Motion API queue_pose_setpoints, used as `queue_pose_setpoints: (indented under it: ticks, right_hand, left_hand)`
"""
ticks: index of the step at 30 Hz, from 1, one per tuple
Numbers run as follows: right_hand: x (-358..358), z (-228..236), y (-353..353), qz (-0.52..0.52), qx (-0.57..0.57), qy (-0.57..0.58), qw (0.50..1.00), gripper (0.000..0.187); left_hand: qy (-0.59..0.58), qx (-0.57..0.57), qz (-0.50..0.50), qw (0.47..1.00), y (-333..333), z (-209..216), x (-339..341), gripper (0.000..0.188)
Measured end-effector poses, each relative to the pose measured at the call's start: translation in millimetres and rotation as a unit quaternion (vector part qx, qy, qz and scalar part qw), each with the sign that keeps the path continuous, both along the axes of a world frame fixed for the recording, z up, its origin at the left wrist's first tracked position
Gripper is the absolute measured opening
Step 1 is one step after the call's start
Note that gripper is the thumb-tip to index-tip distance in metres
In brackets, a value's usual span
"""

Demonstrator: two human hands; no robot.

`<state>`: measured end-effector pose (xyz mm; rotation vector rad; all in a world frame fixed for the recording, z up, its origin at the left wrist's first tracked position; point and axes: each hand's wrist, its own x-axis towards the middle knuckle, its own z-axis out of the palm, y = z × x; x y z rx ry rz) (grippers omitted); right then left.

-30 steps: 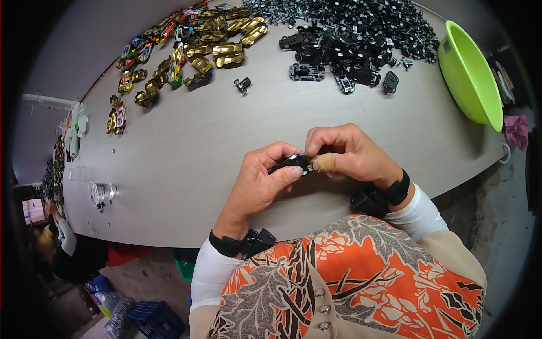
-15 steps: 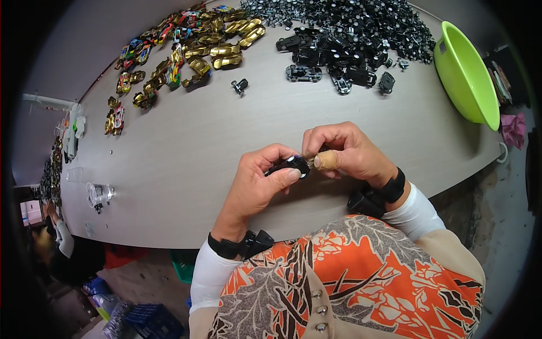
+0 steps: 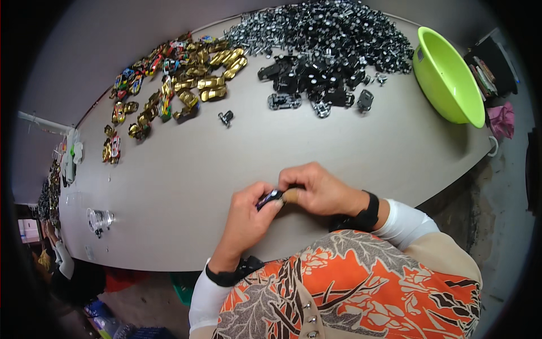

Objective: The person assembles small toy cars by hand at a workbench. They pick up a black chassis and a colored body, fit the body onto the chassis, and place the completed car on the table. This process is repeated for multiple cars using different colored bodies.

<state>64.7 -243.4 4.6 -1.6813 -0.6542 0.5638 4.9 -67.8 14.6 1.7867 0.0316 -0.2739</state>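
Note:
Close to the table's front edge, my left hand (image 3: 247, 217) is closed round a small dark toy car (image 3: 268, 199) with bits of purple and white on it. My right hand (image 3: 322, 190) meets it from the other side, its fingers and tan-wrapped thumb pinched at the car's end. Whatever small part may lie between those right fingertips is hidden. Farther up the table lie gold toy car bodies (image 3: 213, 88) and, right of them, black car bases (image 3: 284, 101). One small wheel part (image 3: 226, 118) lies apart between the two groups.
A large heap of small wheel parts (image 3: 339, 34) covers the far side. A lime-green basin (image 3: 449, 79) stands at the right edge, with a pink bag (image 3: 501, 120) beyond it. On the left are a clear plastic cup (image 3: 100, 219) and another person's arm (image 3: 64, 257).
Both hands have shifted left and lower in the picture with the toy car, and have come closer together round it. The view has tilted, so the table's things sit lower and farther left.

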Motion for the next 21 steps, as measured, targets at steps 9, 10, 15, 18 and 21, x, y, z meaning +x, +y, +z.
queue_pose_setpoints:
  ticks: [9, 10, 15, 18, 21]
  right_hand:
    - [44.2, 8.5, -16.8, -0.082, -0.039, -0.279, 0.956, 0.023]
    - [54.9, 10.4, -25.1, -0.139, -0.107, -0.341, 0.924, 0.024]
    - [83.2, -3.1, -42.1, -0.200, -0.243, -0.429, 0.847, 0.017]
    - [81.9, -2.4, -40.3, -0.178, -0.281, -0.446, 0.831, 0.016]
    - [70.0, 4.1, -26.7, -0.160, -0.235, -0.443, 0.850, 0.017]
  left_hand:
    - [0.113, -0.046, 0.124, 0.985, 69.4, 20.6, -103.2, 0.019]
    - [0.117, -0.070, 0.159, 0.978, 78.9, 24.3, -123.7, 0.021]
    - [0.181, 0.000, 0.271, 0.945, 111.9, 18.7, -191.7, 0.031]
    - [0.196, 0.130, 0.276, 0.932, 122.8, 8.8, -204.8, 0.035]
    - [0.112, 0.104, 0.264, 0.952, 124.4, 20.5, -183.1, 0.031]
